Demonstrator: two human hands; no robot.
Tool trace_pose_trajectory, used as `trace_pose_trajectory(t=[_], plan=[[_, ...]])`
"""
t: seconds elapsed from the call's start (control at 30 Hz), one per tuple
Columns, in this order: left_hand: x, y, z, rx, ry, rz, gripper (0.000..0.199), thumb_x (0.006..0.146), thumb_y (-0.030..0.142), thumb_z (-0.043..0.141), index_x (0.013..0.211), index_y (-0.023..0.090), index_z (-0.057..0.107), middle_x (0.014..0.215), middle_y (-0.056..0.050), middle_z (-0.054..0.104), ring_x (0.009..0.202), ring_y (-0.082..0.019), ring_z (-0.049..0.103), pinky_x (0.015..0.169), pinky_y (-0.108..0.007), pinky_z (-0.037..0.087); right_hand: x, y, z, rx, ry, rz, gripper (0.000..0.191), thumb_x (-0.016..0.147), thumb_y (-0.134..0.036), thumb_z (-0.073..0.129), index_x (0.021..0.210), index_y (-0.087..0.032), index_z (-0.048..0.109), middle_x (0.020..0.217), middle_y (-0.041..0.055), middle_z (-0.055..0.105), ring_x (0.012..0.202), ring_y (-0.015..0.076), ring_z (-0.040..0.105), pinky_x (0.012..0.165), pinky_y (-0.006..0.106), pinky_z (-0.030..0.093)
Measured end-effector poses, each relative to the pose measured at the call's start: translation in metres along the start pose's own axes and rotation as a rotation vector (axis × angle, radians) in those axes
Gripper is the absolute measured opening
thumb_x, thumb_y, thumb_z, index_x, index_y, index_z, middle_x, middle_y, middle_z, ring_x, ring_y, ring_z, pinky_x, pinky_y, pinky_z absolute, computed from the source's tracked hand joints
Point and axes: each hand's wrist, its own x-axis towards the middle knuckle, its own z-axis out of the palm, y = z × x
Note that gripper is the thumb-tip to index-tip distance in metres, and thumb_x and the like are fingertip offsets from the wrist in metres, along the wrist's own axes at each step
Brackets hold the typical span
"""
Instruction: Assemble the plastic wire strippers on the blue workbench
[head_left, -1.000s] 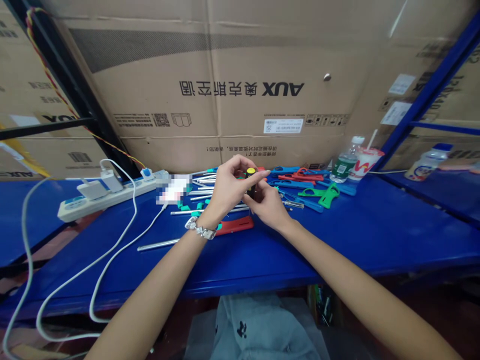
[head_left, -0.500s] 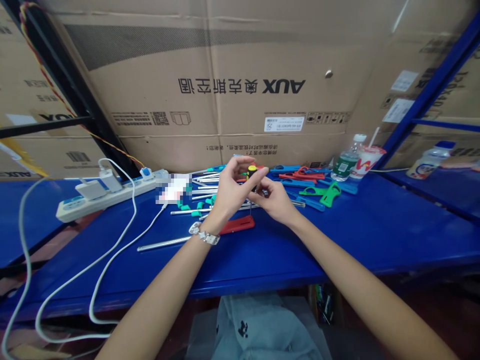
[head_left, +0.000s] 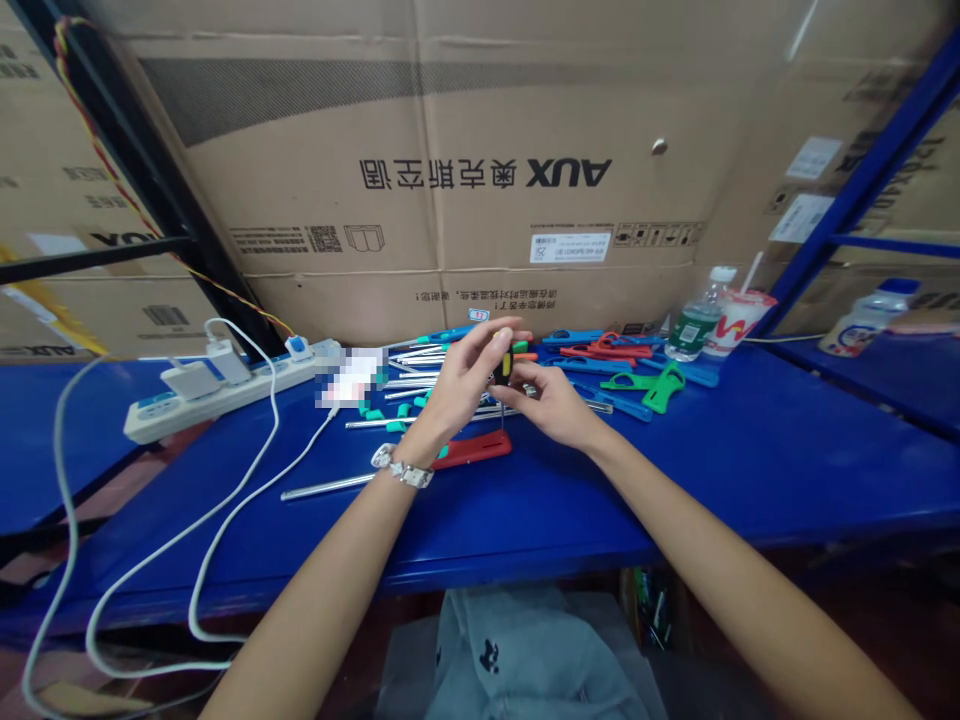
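Note:
A screwdriver with a yellow and black handle (head_left: 504,368) stands upright, its thin shaft reaching down to the slotted end of a red plastic piece (head_left: 480,449) on the blue table. My left hand (head_left: 471,370) has its thumb and fingers around the top of the handle. Beside it, my right hand (head_left: 551,402) is closed around the lower part of the screwdriver, thumb and fingertips together. A metal rod (head_left: 330,488) runs from under my left wrist out to the left, in line with the red piece. Behind my hands lie several more rods and small green parts (head_left: 396,425).
Blue clips (head_left: 600,366) and a green clip (head_left: 660,388) lie right of my hands. Further right stand a green-labelled bottle (head_left: 688,330), a paper cup (head_left: 739,322) and another bottle (head_left: 870,315). A power strip (head_left: 225,385) with white cables lies left, before a large carton (head_left: 480,120).
My left thumb has risen and the fingers have shifted around the handle top, and more of the handle's black side shows. The view has shifted slightly.

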Motion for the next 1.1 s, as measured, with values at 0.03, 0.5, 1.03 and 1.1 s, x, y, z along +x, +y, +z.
trace_pose_trajectory(t=[0.03,0.5,1.03,1.1], plan=[[0.000,-0.001,0.004,0.017,0.084,0.013,0.032,0.090,0.051,0.069,0.102,0.021,0.067,0.104,-0.009,0.074,0.100,-0.022,0.070,0.088,-0.037,0.056,0.001,0.003,0.002,-0.017,0.046,0.000,0.044,0.082,-0.060,0.071,0.068,-0.022,0.052,0.067,-0.0023,0.048,0.065,0.0143,0.042,0.062,0.030,0.037],[-0.001,0.005,-0.001,-0.057,-0.083,-0.038,0.036,0.097,0.055,0.056,0.107,0.022,0.068,0.108,-0.010,0.076,0.107,-0.025,0.071,0.090,-0.039,0.058,-0.003,-0.003,0.001,0.050,-0.015,0.008,0.037,0.086,-0.058,0.067,0.084,-0.022,0.064,0.078,0.0016,0.059,0.071,0.0177,0.051,0.064,0.032,0.042],[-0.001,0.004,0.002,0.007,-0.082,0.002,0.036,0.101,0.052,0.052,0.102,0.022,0.071,0.110,-0.010,0.076,0.106,-0.024,0.072,0.093,-0.040,0.058,-0.004,-0.001,0.001,0.107,-0.038,0.023,0.040,0.087,-0.062,0.065,0.087,-0.022,0.067,0.072,0.0009,0.059,0.071,0.0188,0.055,0.067,0.034,0.046],[-0.002,0.003,0.004,0.034,-0.014,0.014,0.033,0.099,0.051,0.056,0.110,0.023,0.068,0.111,-0.010,0.076,0.104,-0.023,0.072,0.092,-0.039,0.058,-0.003,0.002,0.001,0.076,-0.010,0.013,0.040,0.085,-0.061,0.067,0.082,-0.021,0.066,0.073,0.0009,0.059,0.071,0.0181,0.054,0.069,0.034,0.045]])
